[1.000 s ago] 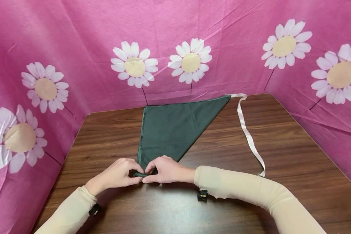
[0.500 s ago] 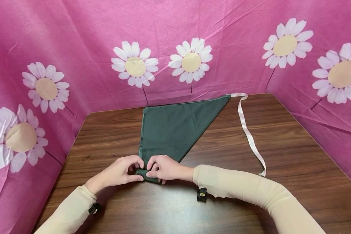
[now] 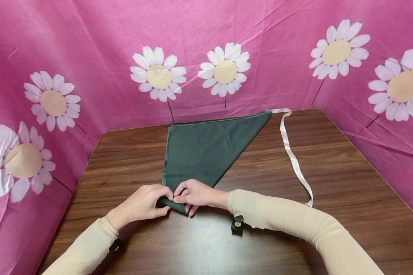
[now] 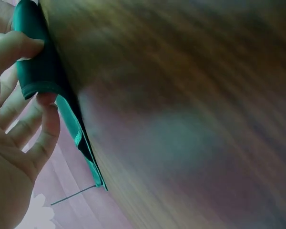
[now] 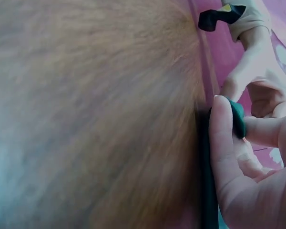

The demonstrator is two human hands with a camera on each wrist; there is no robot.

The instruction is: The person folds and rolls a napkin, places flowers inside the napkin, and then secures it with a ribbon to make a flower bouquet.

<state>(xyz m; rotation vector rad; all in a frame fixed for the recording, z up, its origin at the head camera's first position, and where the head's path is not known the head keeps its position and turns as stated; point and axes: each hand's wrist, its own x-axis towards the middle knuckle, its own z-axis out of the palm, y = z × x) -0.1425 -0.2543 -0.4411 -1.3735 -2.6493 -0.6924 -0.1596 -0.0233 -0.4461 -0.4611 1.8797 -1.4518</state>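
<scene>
A dark green cloth (image 3: 199,152) lies folded flat on the table, its long slanted edge running to the far right. The near end is turned up into a thick roll (image 4: 38,71). My left hand (image 3: 141,202) grips the left end of this roll, thumb on the outside and fingertips at its open end in the left wrist view. Close beside it, my right hand (image 3: 199,194) pinches the roll between thumb and fingers. In the right wrist view only a small piece of the rolled cloth (image 5: 238,119) shows between the fingers.
A white ribbon (image 3: 290,154) trails from the cloth's far right corner toward the front. The brown wooden table (image 3: 130,160) meets a pink daisy-print curtain (image 3: 192,23) at the back and both sides. Small black cameras (image 3: 238,224) sit at both wrists.
The narrow roll at the near end has become a thicker one. Both hands have shifted their fingers along it, and the right thumb now lies close to the left fingertips.
</scene>
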